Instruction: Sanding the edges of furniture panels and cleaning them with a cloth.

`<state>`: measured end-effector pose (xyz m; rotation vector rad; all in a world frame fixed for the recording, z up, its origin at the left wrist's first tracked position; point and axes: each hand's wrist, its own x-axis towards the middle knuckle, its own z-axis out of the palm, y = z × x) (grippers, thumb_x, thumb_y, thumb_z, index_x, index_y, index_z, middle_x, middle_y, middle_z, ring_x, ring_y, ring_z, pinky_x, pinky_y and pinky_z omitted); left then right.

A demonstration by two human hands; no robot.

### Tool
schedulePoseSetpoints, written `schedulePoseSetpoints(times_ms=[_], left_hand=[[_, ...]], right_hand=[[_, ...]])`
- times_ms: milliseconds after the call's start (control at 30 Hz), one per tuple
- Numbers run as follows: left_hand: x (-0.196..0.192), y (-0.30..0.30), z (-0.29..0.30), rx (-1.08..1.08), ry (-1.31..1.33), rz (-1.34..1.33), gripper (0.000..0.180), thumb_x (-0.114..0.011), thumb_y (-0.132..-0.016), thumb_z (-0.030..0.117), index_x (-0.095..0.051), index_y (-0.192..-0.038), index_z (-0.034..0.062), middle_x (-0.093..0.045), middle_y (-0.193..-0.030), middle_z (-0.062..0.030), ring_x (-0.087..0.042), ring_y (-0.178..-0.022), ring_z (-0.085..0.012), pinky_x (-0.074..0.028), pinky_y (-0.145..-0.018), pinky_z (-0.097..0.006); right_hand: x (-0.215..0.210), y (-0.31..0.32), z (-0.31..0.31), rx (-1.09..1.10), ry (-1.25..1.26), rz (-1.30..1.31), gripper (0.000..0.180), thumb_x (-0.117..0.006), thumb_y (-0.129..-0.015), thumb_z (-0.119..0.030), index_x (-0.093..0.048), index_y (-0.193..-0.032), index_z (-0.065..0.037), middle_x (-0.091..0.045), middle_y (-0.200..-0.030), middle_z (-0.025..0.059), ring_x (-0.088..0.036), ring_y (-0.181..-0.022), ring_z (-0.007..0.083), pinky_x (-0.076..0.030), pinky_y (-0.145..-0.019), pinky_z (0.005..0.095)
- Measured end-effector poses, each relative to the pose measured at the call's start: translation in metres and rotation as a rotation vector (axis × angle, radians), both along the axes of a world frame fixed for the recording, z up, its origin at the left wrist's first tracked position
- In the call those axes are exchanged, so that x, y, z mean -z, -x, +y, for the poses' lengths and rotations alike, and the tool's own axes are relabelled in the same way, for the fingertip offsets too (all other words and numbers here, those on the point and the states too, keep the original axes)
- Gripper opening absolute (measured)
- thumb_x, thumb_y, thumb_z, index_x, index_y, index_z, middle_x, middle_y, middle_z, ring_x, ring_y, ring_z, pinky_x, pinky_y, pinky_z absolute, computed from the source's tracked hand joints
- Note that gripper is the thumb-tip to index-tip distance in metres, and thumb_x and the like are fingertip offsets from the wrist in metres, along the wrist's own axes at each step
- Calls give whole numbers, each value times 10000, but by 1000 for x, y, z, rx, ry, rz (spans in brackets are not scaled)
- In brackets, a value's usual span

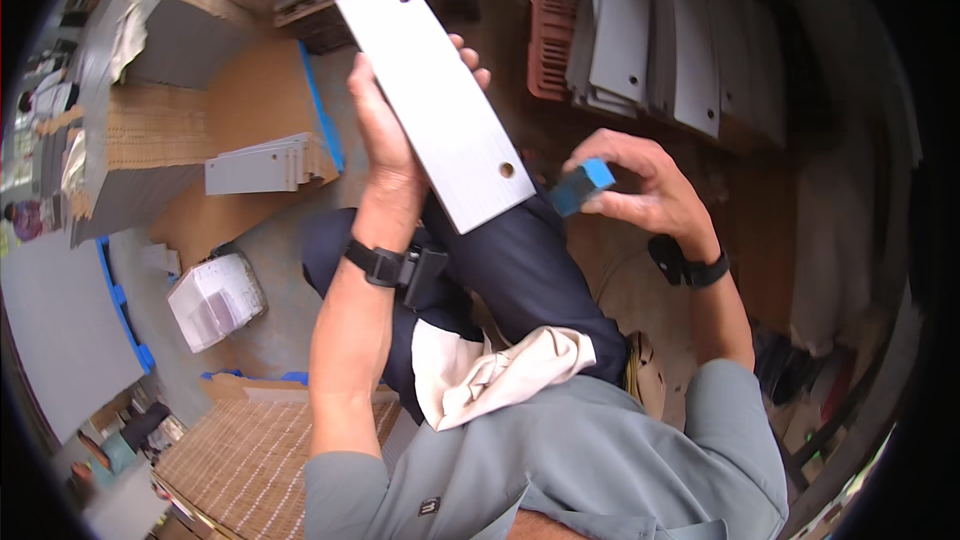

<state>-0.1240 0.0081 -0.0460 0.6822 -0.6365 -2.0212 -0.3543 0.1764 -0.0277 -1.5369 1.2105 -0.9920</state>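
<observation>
Stacks of grey-faced, brown-edged boards (158,125) rise at the left of a cluttered work area, next to a brown surface with a blue edge (262,85) that bears a smaller batch of pale panels (262,168). Seated in dark trousers (530,275) and a grey-green shirt (600,440), a worker holds a long white panel (435,105) at a slant above the legs, its face bare and a round hole near each end. The left hand (385,135) cradles it from beneath, thumb along one long edge and fingertips curled around the other, the grip spread to the panel's width. The right hand (645,180) pinches a small blue block (583,187), partly blurred, between thumb and fingers, just beside the panel's near end and apart from it. Dark bands circle both wrists, and a cream cloth (500,370) lies crumpled across the lap. Beyond the right hand, more pale panels (620,35) with holes lean in a row beside a reddish crate (552,30), while a white container (215,300) sits on the floor at left
</observation>
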Motion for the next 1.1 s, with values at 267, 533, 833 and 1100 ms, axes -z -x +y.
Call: schedulePoseSetpoints(times_ms=[267,533,833,1100], left_hand=[[-19,-66,-52,-222,85,96,661,-398,-1058,525,-561,-1349,-46,-677,-1250,-185,-666,-1186,-313,-533,-1083,-462],[75,-214,-107,-908,-83,-311,400,-631,-1047,262,-578,-1306,-39,-674,-1262,-128,-665,-1156,-275,-575,-982,-454],[187,-348,-143,-1230,-309,-1072,551,-607,-1040,253,-473,-1368,-168,-618,-1345,-322,-672,-1183,-393,-557,-1033,-486],[170,-344,-148,-887,-245,-1577,605,-689,-985,204,-442,-1503,11,-363,-1521,-265,-541,-1324,-399,-483,-1110,-480]], right_hand=[[-28,2,-10,198,-13,-82,352,-762,-868,-118,-673,-1181,15,-645,-1134,65,-619,-1024,163,-493,-911,305],[-23,23,-41,272,74,-69,391,-763,-970,-184,-636,-1286,7,-629,-1199,37,-617,-1097,137,-502,-962,296],[3,-17,-139,351,-11,147,416,-696,-1030,-285,-634,-1307,19,-685,-1055,55,-647,-954,119,-533,-839,292],[101,15,-293,497,8,586,531,-699,-982,-452,-654,-1210,26,-731,-1033,232,-719,-978,360,-548,-846,439]])
